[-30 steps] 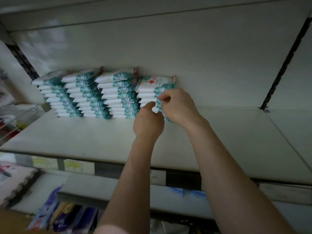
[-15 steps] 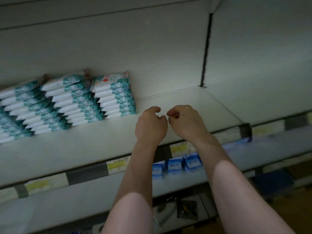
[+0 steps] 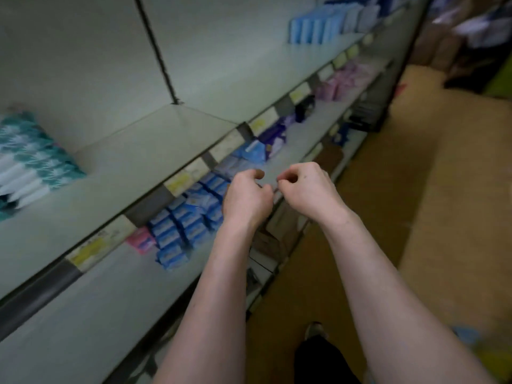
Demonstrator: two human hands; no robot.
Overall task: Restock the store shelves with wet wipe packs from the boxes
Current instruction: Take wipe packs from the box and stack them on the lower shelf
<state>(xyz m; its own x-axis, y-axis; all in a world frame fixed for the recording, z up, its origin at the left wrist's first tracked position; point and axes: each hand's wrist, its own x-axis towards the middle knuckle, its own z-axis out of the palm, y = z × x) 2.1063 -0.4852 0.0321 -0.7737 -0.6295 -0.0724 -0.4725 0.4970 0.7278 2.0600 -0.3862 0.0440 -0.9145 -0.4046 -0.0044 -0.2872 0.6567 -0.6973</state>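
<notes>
At the far left of the upper shelf lie the stacked wet wipe packs, well apart from the left hand and the right hand. Both hover with fingers loosely curled, holding nothing.

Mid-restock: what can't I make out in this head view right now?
Head view only:
Wet wipe packs: motion-blurred, stack cut off by the left edge; count unclear.
Shelf labels: too blurred to read.
Left hand and right hand: palms hidden behind the hands' own backs.
Lower shelf: partly hidden behind both forearms.
Boxes: none in frame.
</notes>
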